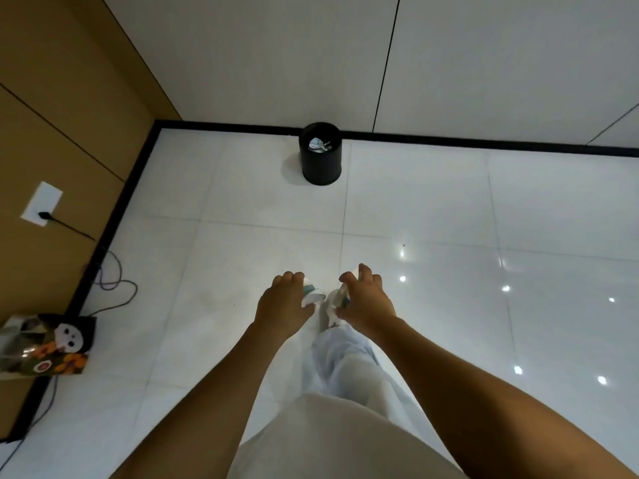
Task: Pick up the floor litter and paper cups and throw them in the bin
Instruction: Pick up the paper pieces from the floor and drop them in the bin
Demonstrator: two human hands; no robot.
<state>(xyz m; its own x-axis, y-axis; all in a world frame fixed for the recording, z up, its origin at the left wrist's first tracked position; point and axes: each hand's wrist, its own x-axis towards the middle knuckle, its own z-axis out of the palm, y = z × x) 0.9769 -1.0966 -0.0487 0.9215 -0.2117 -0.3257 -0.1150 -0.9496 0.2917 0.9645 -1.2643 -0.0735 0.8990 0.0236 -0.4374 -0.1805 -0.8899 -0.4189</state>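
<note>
Both arms were stretched forward over the white tiled floor (242,209), hands side by side near the middle of the view. The left hand (281,302) had its fingers (294,279) curled around a paper cup (313,295), white with a bit of green print, only partly visible past the knuckles. The right hand (366,302) had fingers curled too, pinching a crumpled white piece of litter (333,304) that hung below the palm; what exactly it was could not be told. The two held items were just beside each other, nearly touching. The black round bin (321,153) stood far ahead on the floor, against the black skirting (484,141) at the base of the white wall (276,57), well apart from the hands. Some crumpled pale litter (316,144) was already lying inside the bin. Below the hands, the person's light trousers (345,368) and a pale top (328,440) filled the near centre. On the left, a brown panelled wall (62,115) carried a white socket plate (41,203) with a black plug (45,216) in it; its cable (114,285) looped down onto the floor along the skirting. A printed bag (48,344) with an orange floral pattern and a white cartoon face sat at near left, against that wall. Bright ceiling light reflections dotted the floor tiles on the right.
</note>
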